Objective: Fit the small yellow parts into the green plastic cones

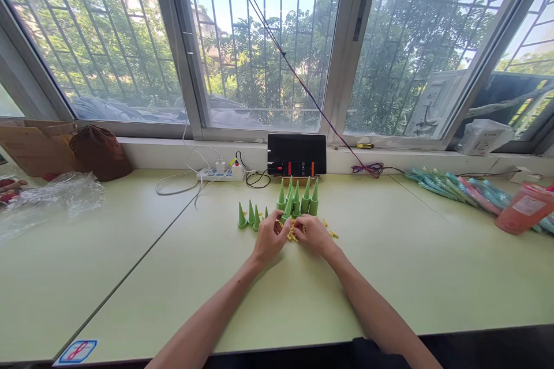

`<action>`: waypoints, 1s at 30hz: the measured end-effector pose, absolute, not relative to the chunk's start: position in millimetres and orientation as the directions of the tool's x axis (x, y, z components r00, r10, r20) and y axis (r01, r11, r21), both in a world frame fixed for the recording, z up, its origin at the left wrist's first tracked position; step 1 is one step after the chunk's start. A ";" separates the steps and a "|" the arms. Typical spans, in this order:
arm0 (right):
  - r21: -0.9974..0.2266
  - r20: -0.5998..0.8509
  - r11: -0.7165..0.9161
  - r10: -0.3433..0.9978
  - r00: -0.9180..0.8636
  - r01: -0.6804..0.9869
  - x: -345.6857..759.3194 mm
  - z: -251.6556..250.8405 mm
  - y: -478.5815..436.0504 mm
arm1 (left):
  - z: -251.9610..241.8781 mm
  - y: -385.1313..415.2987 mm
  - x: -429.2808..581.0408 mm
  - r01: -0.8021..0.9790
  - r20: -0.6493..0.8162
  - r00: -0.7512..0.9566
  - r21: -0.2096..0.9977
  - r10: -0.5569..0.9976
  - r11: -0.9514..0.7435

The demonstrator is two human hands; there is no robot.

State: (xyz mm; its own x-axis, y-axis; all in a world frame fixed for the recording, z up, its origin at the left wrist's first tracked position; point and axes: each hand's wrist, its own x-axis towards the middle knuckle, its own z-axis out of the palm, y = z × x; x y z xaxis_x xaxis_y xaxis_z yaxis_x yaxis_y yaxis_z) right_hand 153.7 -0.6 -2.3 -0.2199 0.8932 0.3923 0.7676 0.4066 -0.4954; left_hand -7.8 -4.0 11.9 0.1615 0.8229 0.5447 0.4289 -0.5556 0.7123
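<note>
Near the middle of the table my left hand (269, 237) is closed, thumb and fingers at the base of a green cone (288, 207) that points upward. My right hand (314, 234) is curled in a pinch just to its right, over small yellow pieces (293, 237); what sits between its fingertips is too small to tell. Behind both hands stand several taller green cones (306, 199), seemingly stacked. To the left are several shorter green cones (242, 218) standing upright. More yellow pieces (332, 234) lie scattered right of my right hand.
A black tablet or screen (296, 147) stands at the back, a phone-like display (303, 168) before it. Left of it lie a power strip (220, 174) and cables. Plastic bags (60, 193) and a brown pouch (100, 153) are far left; a red container (524, 209) and bundled packets (454, 193) are right.
</note>
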 end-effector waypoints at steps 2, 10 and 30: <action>-0.500 0.405 0.412 0.889 -0.215 0.762 153.4 -2.0 -0.8 | 11.0 -3.4 -8.1 0.427 0.543 0.164 0.713 0.824 -0.555; -0.571 0.457 0.423 0.876 -0.156 0.704 151.6 -1.7 -0.4 | 11.0 -3.2 -7.8 0.414 0.525 0.161 0.733 0.836 -0.540; -0.709 0.616 0.553 0.788 0.001 0.438 147.6 4.2 -5.3 | 5.1 0.3 -7.6 0.490 0.512 0.186 0.691 0.838 -0.531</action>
State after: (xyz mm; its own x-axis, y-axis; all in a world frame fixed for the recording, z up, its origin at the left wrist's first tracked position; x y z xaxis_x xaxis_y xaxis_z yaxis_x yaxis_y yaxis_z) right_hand 147.6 -5.3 4.2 0.0014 0.7881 0.6155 0.4378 0.5529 -0.7090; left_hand -7.6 0.3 5.1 0.1861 0.8383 0.5124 0.4899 -0.5312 0.6912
